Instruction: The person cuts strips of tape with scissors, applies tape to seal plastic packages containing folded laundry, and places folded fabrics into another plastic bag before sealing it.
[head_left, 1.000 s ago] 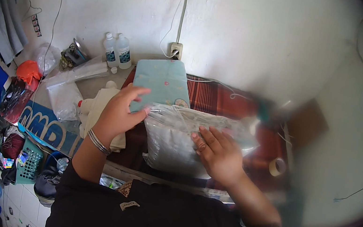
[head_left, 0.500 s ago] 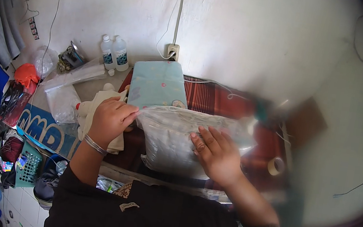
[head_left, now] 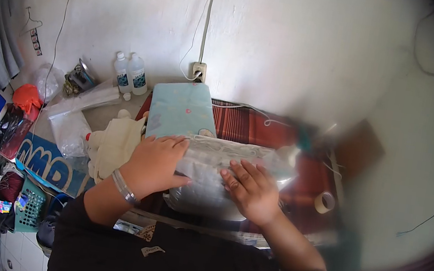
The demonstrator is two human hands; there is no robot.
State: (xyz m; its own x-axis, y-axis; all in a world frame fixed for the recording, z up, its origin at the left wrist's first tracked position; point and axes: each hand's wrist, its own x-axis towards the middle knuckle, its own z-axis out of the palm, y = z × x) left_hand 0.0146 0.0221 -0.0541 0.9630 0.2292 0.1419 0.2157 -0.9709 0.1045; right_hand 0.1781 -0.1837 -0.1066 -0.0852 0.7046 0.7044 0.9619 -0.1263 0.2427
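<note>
A clear plastic package [head_left: 202,190] with pale, soft-looking contents lies on the red plaid cloth [head_left: 241,123] in front of me. My left hand [head_left: 158,163] rests against its left end, thumb apart from the fingers, palm down. On the right part of its top lies my right hand [head_left: 253,191], fingers spread and a ring on one of them. Behind the package is a light blue patterned flat item [head_left: 181,108]. Folded cream cloth [head_left: 116,142] sits left of my left hand.
Two bottles [head_left: 129,73] stand by the wall near a socket [head_left: 198,72]. A tape roll [head_left: 324,202] lies at the right. Plastic bags [head_left: 71,132], a red bag [head_left: 27,99] and a green basket [head_left: 30,209] are on the left.
My left hand has gone from a raised position, through pinching the plastic's left corner, to lying flat at the package's left end. The right hand stays on top.
</note>
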